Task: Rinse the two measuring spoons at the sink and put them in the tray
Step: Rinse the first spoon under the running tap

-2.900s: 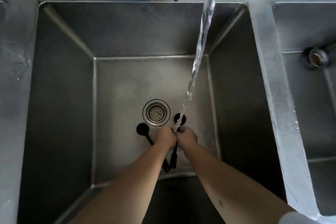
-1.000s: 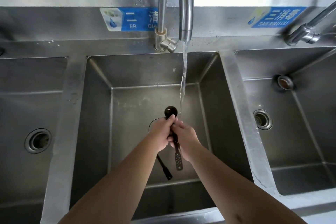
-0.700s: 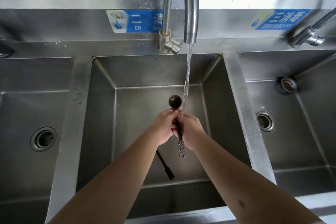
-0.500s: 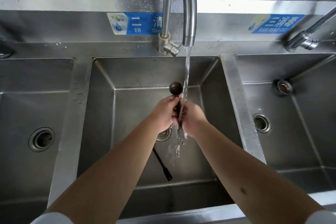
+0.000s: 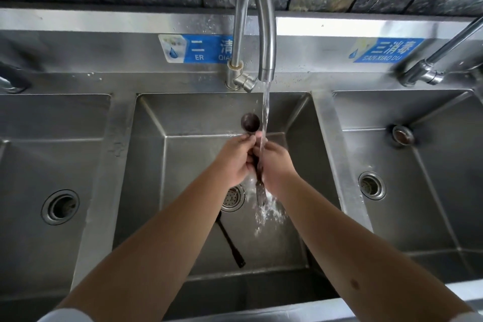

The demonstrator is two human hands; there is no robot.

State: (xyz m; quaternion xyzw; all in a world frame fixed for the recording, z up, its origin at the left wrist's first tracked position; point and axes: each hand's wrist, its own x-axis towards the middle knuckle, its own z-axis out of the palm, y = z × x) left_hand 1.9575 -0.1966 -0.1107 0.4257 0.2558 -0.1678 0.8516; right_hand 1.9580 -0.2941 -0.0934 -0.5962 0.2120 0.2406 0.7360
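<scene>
Over the middle basin of the steel sink, my left hand and my right hand both grip one dark measuring spoon. Its round bowl points away from me, just left of the running water. The stream falls on my right fingers and splashes off the handle's lower end. The second measuring spoon lies on the basin floor under my left forearm; only its black handle shows. No tray is in view.
The gooseneck tap runs above the middle basin, whose drain strainer sits below my hands. A left basin and a right basin flank it. Another tap stands at the right.
Both hands have lifted the spoon from the basin floor up toward the tap. The water now hits my right fingers and the handle instead of passing beside them. The other spoon stays put.
</scene>
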